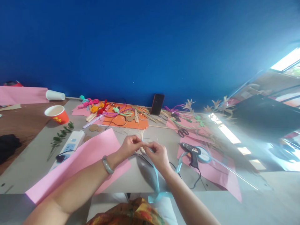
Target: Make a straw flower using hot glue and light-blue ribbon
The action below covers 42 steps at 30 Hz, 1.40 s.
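Note:
Above the table's front part, my left hand [132, 145] and my right hand [158, 154] meet, thumbs and fingertips pinched together. Between them is a light blue ribbon [157, 179], which hangs below my right hand toward my lap and loops back up to the table. Pale, straw-like strands [141, 133] stick up just beyond my fingertips; how they are joined to the ribbon is hidden by my fingers. A black glue gun [193, 153] lies to the right of my hands, beside a roll of blue ribbon [203, 154].
Pink paper [93, 159] lies under my left forearm, near a power strip [70, 145], a leafy sprig [62, 136] and a red paper cup [57, 114]. Craft bits cover orange paper [140, 124] at the back. A phone [157, 104] leans on the wall; scissors [182, 132] lie right.

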{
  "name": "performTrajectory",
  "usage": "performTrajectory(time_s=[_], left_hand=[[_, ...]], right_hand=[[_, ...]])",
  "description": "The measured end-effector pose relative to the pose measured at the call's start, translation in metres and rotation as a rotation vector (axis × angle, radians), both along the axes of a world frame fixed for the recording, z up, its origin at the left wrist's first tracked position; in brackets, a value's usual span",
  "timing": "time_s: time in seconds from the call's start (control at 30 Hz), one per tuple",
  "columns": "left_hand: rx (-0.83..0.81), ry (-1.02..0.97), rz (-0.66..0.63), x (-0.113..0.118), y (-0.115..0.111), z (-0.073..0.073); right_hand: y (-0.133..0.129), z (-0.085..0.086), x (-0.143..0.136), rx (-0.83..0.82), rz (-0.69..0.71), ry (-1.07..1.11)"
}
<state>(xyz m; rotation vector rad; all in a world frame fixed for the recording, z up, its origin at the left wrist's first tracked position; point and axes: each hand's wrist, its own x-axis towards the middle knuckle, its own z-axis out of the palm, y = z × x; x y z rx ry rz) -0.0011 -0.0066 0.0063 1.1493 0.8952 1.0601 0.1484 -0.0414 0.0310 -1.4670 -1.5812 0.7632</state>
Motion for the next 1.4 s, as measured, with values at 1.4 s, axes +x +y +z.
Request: performTrajectory(time_s=[1.4], left_hand=[[-0.013,0.016,-0.029,0.001,0.001,-0.006]], right_hand=[[0.002,-0.002,0.003,-0.325,-0.006,0.298]])
